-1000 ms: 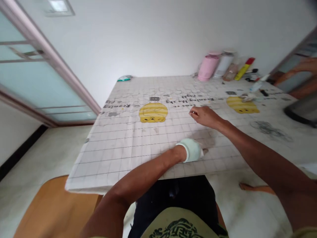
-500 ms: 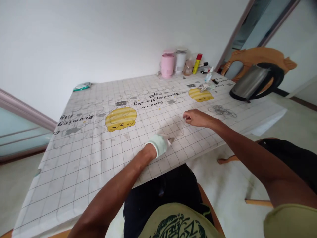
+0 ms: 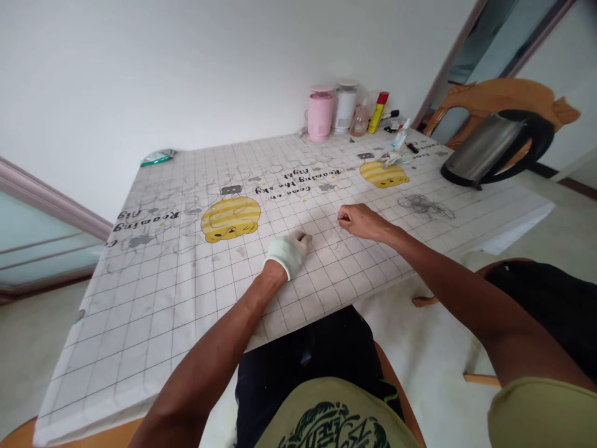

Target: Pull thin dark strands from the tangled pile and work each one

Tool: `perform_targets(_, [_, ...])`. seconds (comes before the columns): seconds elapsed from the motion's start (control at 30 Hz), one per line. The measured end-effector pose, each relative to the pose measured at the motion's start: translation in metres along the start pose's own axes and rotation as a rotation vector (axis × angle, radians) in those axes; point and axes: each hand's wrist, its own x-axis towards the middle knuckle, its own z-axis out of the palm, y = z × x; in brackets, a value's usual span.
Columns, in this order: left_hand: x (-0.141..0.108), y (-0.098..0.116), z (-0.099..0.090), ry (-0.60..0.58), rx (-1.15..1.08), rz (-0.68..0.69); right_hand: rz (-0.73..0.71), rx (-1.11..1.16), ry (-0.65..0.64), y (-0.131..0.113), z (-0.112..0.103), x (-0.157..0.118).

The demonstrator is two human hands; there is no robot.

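Left hand: fingers bent; whether it grasps anything, cannot tell.
Glove: pale, worn on the left hand.
Right hand: bare, clenched, right of the left hand; contents hidden.
Black tangle: on the counter, right of the right hand.
Kettle: metal, farther right of that hand.

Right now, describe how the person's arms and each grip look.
The left grip wears a pale green and whitish glove; the right grip is ungloved. Both forearms are bare, and an olive green sleeve shows on the right arm.
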Motion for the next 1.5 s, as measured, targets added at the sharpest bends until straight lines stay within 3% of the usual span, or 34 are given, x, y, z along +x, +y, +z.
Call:
perform_targets(0.1, [0.002, 0.000, -0.004, 0.127, 0.003, 0.078, -0.033, 0.050, 0.051, -0.018, -0.005, 0.001])
perform_targets(0.33, [0.003, -0.010, -0.007, -0.027, -0.432, 0.020, 0.050, 0.243, 0.215, -0.053, -0.005, 0.005])
perform_targets(0.43, [0.005, -0.010, -0.009, 0.029, -0.648, 0.014, 0.091, 0.391, 0.211, -0.059, -0.001, 0.003])
perform_targets(0.57, [0.003, -0.004, -0.020, 0.126, -0.779, 0.032, 0.132, 0.507, 0.136, -0.061, 0.009, -0.003])
perform_targets(0.7, [-0.002, 0.003, -0.032, 0.152, -0.757, 0.012, 0.103, 0.519, -0.056, -0.061, 0.017, -0.010])
perform_targets(0.77, [-0.005, 0.007, -0.036, 0.136, -0.709, 0.002, 0.061, 0.488, -0.092, -0.063, 0.014, -0.012])
perform_targets(0.9, [-0.009, 0.012, -0.037, 0.102, -0.629, 0.032, -0.004, 0.402, 0.078, -0.073, 0.001, -0.010])
perform_targets(0.97, [-0.010, 0.013, -0.036, 0.084, -0.599, 0.050, -0.037, 0.401, 0.069, -0.080, -0.001, -0.007])
perform_targets(1.07, [-0.009, 0.013, -0.034, 0.054, -0.565, 0.053, -0.076, 0.400, 0.022, -0.088, 0.007, -0.004])
perform_targets(1.27, [-0.009, 0.016, -0.036, 0.093, -0.593, 0.030, -0.104, 0.433, 0.134, -0.089, 0.024, 0.003])
perform_targets(1.5, [-0.013, 0.018, -0.034, 0.188, -0.628, 0.000, -0.247, 0.047, 0.303, -0.091, 0.033, 0.013])
